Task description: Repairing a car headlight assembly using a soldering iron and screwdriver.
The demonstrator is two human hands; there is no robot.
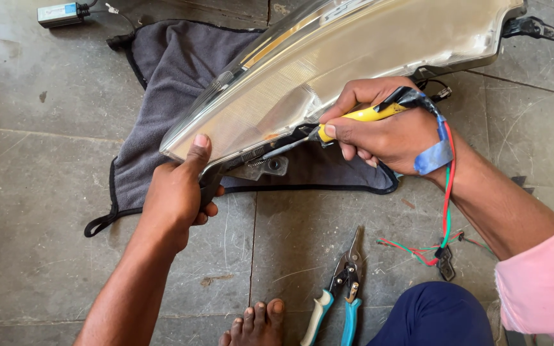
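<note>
A car headlamp unit (328, 70) with a clear lens lies on a grey cloth (174, 70) on the tiled floor. My left hand (177, 192) grips the lamp's near left corner, thumb on the lens. My right hand (386, 131) holds a yellow-handled soldering iron (367, 115) wrapped with black and blue tape. Its metal tip (280, 149) touches the black seam along the lamp's lower edge. Red and green wires (447, 211) run from the handle down past my wrist.
Tin snips with teal and white handles (338, 295) lie on the floor near my bare foot (258, 323). A small grey box with wires (59, 14) sits at the top left. My blue-clad knee (437, 314) is at the bottom right.
</note>
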